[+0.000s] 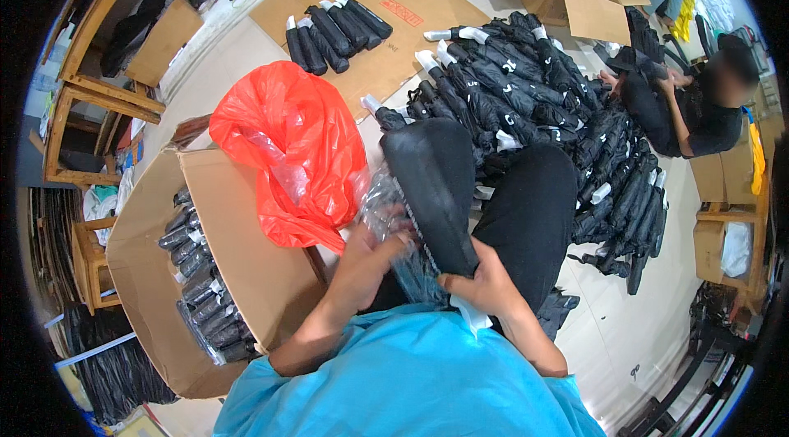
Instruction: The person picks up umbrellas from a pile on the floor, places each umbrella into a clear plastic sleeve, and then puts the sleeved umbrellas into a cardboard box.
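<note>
Bagging step in hand: your right hand [485, 281] grasps the folded black umbrella [431, 190] over your lap, and your left hand [374, 252] pinches the clear plastic sleeve [386, 207] at its lower end. Next move, I judge — mouth held open, umbrella fed straight.

A plain black folded umbrella [431, 190] is held beside a clear, glossy plastic sleeve [386, 211]. A bright red-orange plastic bag [288, 149] is draped over a brown cardboard box [238, 273], in which black umbrellas in clear wrap [197, 281] are seen. A turquoise shirt [403, 388] and black trousers [530, 215] are worn. A large heap of black umbrellas with white tags [542, 100] is spread on a pale cream floor [608, 322]. Flattened brown cardboard [370, 18] carries red markings.
</note>
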{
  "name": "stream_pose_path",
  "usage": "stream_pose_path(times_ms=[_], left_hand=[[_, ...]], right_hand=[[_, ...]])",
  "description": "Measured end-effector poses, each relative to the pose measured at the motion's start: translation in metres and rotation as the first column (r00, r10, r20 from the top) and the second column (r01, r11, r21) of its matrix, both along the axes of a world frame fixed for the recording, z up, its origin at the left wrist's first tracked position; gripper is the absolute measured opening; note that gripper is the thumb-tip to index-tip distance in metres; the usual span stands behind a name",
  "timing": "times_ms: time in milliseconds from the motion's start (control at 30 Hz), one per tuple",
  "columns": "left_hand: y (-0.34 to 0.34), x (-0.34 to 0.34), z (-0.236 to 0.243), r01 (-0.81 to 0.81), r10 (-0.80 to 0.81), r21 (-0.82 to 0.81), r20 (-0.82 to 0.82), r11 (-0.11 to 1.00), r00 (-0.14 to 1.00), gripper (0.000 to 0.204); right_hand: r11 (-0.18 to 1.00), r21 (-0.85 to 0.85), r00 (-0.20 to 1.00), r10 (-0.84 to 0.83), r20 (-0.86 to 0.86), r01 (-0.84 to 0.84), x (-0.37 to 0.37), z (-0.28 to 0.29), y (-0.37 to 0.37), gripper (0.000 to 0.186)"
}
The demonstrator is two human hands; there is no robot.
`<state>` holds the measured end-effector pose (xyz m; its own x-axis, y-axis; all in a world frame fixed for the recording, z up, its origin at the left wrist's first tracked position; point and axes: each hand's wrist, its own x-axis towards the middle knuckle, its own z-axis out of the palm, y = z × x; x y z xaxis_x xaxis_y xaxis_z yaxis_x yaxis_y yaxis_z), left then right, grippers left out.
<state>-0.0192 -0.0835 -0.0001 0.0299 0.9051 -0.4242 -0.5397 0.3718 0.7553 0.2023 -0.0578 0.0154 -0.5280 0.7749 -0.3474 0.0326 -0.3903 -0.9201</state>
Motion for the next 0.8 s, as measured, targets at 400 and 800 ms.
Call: stream_pose_path(times_ms=[400, 800], left_hand=[[0.060, -0.017, 0.000, -0.288, 0.297, 0.112, -0.072, 0.951, 0.952, 0.017], [0.101, -0.023, 0.018, -0.463, 0.460, 0.125, 0.054, 0.877, 0.886, 0.031]], right_hand=[[0.979, -0.123, 0.978, -0.176, -0.116, 0.162, 0.011, 0.038, 0.008, 0.050], [0.946, 0.319, 0.948, -0.156, 0.278, 0.062, 0.021, 0.032, -0.037, 0.046]])
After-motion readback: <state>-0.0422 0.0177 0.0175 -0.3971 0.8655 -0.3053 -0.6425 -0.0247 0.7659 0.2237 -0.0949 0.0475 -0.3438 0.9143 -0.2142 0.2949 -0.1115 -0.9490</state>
